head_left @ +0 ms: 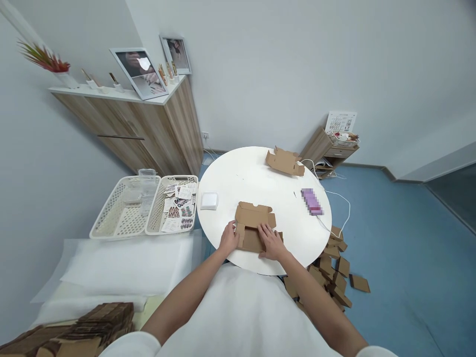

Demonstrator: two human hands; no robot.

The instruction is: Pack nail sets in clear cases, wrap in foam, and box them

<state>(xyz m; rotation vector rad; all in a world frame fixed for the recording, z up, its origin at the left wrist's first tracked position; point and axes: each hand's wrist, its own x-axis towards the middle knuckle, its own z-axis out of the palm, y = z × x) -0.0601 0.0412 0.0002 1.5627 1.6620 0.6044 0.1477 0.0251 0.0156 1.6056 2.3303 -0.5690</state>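
A half-folded brown cardboard box [253, 218] lies at the near edge of the round white table [238, 181]. My left hand [228, 239] grips its left side flap with curled fingers. My right hand [271, 241] presses flat on the box's near panel, fingers spread. A second partly folded cardboard box [284, 161] sits at the far side of the table, away from both hands.
A small white square pad [209, 200] and a purple phone [311, 201] with a white cable lie on the table. Two white baskets [145, 210] stand to the left. Folded boxes [334, 270] are piled on the blue floor at right. Flat cardboard stacks [85, 329] sit near left.
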